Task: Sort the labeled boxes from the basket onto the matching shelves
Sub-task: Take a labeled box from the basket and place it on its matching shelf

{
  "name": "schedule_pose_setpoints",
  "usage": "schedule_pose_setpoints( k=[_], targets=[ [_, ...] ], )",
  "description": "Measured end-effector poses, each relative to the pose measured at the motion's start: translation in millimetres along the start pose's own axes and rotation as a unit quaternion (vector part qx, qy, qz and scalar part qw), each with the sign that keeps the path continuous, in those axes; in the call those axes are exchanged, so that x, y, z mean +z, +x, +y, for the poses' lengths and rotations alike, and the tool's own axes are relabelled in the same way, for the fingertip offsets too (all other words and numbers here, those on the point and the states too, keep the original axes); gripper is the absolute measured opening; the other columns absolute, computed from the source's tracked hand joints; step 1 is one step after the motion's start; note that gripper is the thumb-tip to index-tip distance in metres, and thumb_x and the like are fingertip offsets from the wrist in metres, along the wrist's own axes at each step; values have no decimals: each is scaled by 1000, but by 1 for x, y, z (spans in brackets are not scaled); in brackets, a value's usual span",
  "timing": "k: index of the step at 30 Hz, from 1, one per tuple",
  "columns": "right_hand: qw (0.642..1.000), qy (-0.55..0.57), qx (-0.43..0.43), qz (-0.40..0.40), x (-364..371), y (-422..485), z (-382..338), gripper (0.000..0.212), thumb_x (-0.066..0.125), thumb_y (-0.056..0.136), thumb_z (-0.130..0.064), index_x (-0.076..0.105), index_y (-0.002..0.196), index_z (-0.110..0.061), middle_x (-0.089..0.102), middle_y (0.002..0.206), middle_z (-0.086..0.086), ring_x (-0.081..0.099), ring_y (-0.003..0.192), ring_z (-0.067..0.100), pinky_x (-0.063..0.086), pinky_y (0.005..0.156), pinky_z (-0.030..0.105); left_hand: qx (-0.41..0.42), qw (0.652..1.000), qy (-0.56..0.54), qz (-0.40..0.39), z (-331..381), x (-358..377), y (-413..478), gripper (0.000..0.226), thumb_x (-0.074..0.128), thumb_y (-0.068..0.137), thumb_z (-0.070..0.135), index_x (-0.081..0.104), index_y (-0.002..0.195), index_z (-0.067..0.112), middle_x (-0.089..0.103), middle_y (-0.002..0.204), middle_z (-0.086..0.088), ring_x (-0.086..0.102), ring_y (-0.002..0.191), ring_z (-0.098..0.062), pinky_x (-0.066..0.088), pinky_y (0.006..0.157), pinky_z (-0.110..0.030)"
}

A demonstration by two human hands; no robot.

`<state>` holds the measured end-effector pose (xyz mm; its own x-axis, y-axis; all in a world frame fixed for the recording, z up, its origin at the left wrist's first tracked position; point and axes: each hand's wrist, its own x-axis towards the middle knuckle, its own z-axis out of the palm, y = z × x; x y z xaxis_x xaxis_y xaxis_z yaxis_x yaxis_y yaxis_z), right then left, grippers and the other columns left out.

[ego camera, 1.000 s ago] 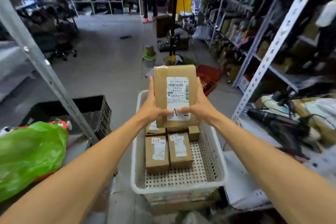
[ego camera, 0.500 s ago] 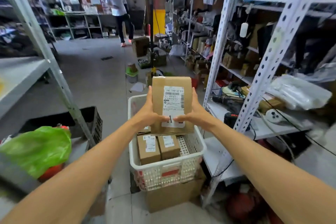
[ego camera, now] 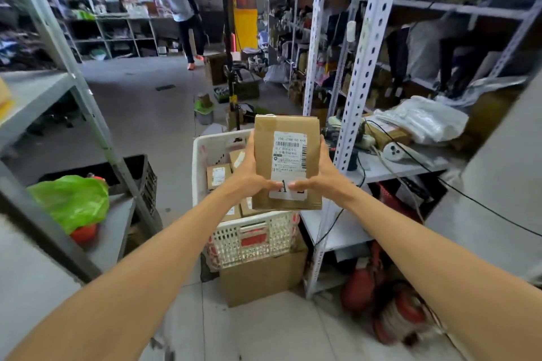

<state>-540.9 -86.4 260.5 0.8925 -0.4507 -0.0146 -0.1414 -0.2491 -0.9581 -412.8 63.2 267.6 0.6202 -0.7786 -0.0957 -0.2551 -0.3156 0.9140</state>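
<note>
Two hands, the left hand point(ego camera: 252, 176) and the right hand point(ego camera: 322, 177), are gripping one labeled box point(ego camera: 264, 155), and one white basket point(ego camera: 228, 243) is sitting on one brown carton point(ego camera: 264, 278). At least four smaller boxes point(ego camera: 218, 176) are showing inside that basket, some of them half hidden. One black crate point(ego camera: 146, 179) and one green bag point(ego camera: 70, 199) are lying at the left, and one other person point(ego camera: 181, 9) is standing far down the aisle.
</note>
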Motion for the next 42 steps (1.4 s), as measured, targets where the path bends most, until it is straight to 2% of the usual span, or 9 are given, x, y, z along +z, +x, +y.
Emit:
schedule_pose_setpoints(
  k=[3, 9, 15, 23, 25, 28, 33, 39, 42],
  targets=[
    [1000, -14, 2, 26, -15, -25, 10, 134, 87, 64, -3, -14, 151, -25, 37, 144, 0, 39, 132, 15, 34, 112, 36, 1, 1000, 3, -7, 5, 27, -11, 137, 84, 68, 9, -25, 146, 38, 24, 155, -2, 31, 138, -21, 31, 113, -40],
    [997, -28, 25, 67, -57, -69, 16, 142, 91, 59, -15, -17, 150, -26, 30, 153, 4, 33, 139, 17, 31, 114, 43, 31, 998, 8, -48, 29, 78, -16, 136, 84, 69, 10, -26, 146, 36, 17, 158, 0, 26, 141, -20, 27, 115, -41],
    [989, -26, 45, 140, -107, -118, 27, 138, 88, 63, -8, -18, 150, -25, 32, 151, 3, 32, 138, 16, 31, 113, 38, 83, 989, -13, -118, 60, 138, -14, 132, 81, 71, 3, -23, 148, 31, 20, 155, 5, 27, 137, -14, 25, 111, -33],
    [965, -4, 107, 238, -177, -206, 39, 127, 67, 65, 3, -22, 148, -31, 32, 148, 5, 44, 124, 17, 44, 97, 30, 110, 956, -28, -271, 107, 235, 6, 130, 79, 71, -1, -21, 149, 31, 25, 155, -3, 30, 140, -23, 27, 115, -48],
    [948, 4, 119, 294, -190, -231, 39, 127, 67, 65, 7, -21, 149, -30, 34, 146, 4, 45, 122, 16, 44, 99, 32, 135, 935, -44, -326, 122, 266, 6, 127, 78, 71, -2, -16, 150, 30, 31, 151, -4, 34, 137, -21, 30, 114, -46],
    [910, -9, 142, 390, -202, -276, 40, 123, 66, 72, 19, -20, 149, -25, 32, 145, 2, 37, 129, 16, 44, 96, 16, 179, 897, -56, -401, 143, 312, -4, 126, 81, 66, 2, -8, 152, 30, 36, 147, -3, 38, 134, -18, 32, 113, -43],
    [852, -49, 212, 477, -206, -354, 33, 135, 77, 73, 3, -35, 143, -25, 11, 158, 2, 17, 145, 21, 17, 118, 38, 226, 819, -50, -525, 177, 382, -36, 125, 79, 72, 4, -14, 150, 34, 23, 154, -5, 30, 138, -20, 28, 114, -42],
    [745, -46, 259, 613, -177, -435, 17, 134, 77, 73, 3, -32, 144, -29, 18, 158, 4, 25, 143, 22, 27, 114, 43, 253, 714, -62, -650, 199, 441, -98, 131, 79, 72, 2, -23, 148, 34, 18, 158, -5, 27, 140, -17, 24, 113, -34],
    [695, -49, 270, 665, -149, -467, 13, 128, 79, 76, -5, -24, 147, -32, 23, 155, -1, 31, 139, 19, 34, 110, 43, 253, 673, -44, -694, 200, 458, -136, 126, 79, 73, 2, -18, 149, 31, 31, 152, -5, 37, 137, -23, 33, 111, -43]
  ],
)
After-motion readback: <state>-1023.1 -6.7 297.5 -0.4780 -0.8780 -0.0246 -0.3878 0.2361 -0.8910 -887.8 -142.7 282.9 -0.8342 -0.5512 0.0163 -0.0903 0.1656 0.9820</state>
